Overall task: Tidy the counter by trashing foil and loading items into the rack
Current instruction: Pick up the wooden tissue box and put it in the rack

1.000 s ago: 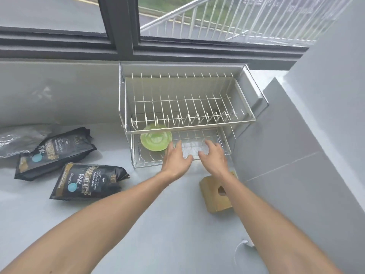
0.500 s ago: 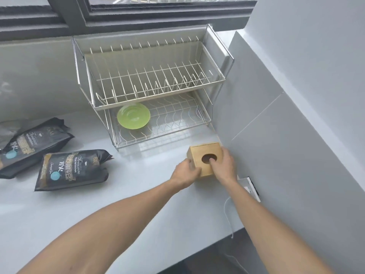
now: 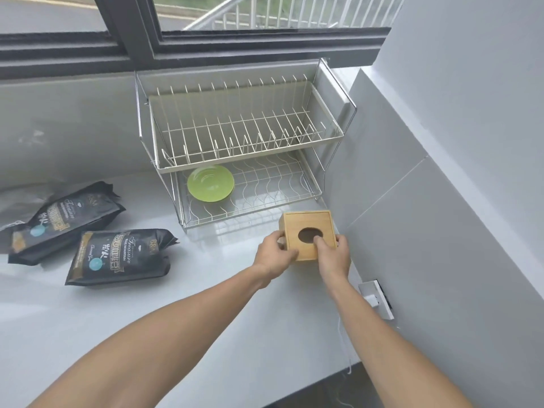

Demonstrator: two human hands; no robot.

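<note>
Two bare forearms are reaching in from six o'clock across the pale counter (image 3: 164, 325). The left hand (image 3: 272, 256) is pressing against the left side of a wooden box (image 3: 307, 223), its fingers curled together around the near left corner, while the right hand (image 3: 334, 256) is gripping the box's right side, one finger resting at the edge of the dark oval hole in the top. The box is sitting toward three o'clock on the counter, just in front of the rack (image 3: 244, 148) and close beside the grey wall. At four o'clock a white socket (image 3: 378, 298) is lying at the counter's edge with a thin cord hanging down from it. Over at nine o'clock two black bags (image 3: 117, 256) are lying flat, one behind the other, and a crumpled sheet of foil (image 3: 20, 201) is showing behind them at the far left. Farther back, toward twelve o'clock, the two-tier wire rack is standing against the back wall under the window, and a green plate (image 3: 210, 184) is lying on the left of its lower tier.
</note>
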